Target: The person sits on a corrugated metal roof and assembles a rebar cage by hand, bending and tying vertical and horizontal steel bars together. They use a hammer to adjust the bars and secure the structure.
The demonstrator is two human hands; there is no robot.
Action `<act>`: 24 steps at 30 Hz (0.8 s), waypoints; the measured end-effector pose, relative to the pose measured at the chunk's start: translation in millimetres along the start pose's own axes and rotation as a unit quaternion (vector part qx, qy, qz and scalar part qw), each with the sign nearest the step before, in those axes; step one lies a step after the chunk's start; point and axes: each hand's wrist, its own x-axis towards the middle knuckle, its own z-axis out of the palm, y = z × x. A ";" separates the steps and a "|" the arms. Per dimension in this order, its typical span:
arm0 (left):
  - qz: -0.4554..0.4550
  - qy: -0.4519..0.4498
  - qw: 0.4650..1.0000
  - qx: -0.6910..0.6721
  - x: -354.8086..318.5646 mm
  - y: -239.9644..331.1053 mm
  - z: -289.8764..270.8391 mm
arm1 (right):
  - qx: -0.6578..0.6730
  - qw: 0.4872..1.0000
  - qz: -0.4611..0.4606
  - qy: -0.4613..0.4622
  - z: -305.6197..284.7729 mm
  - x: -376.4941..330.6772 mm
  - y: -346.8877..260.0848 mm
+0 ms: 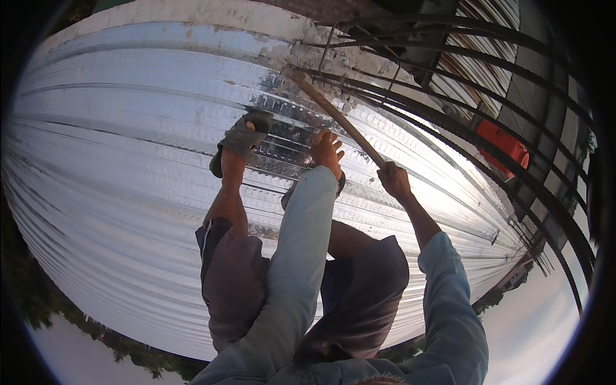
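My right hand is wrapped round the near end of a long wooden stick. It slants up and left to the rough concrete edge beyond the metal sheets. Whether a tool head sits at its far end, I cannot make out. Left of the stick, my left hand hovers with bent fingers apart, holding nothing. Below both hands spread ribbed shiny metal roofing sheets. A sandalled foot of mine stands on them at left; my other foot is mostly hidden behind my left forearm.
Long bent steel rebars stick out from the concrete edge and arc across the right side. Past them lie a red container and another stack of corrugated sheets. Trees and sky show along the lower rim.
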 end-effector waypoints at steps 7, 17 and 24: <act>-0.067 -0.005 0.995 -0.069 -94.0 -78.4 -49.9 | -0.009 0.999 -0.022 0.032 6.5 4.5 23.5; -0.082 0.039 0.980 -0.179 -96.9 -105.0 -66.8 | 0.025 0.998 -0.019 0.051 4.3 -11.1 18.7; -0.084 -0.016 0.987 -0.138 -120.8 -61.8 -40.2 | -0.075 0.996 -0.029 0.028 -33.8 -66.2 -23.8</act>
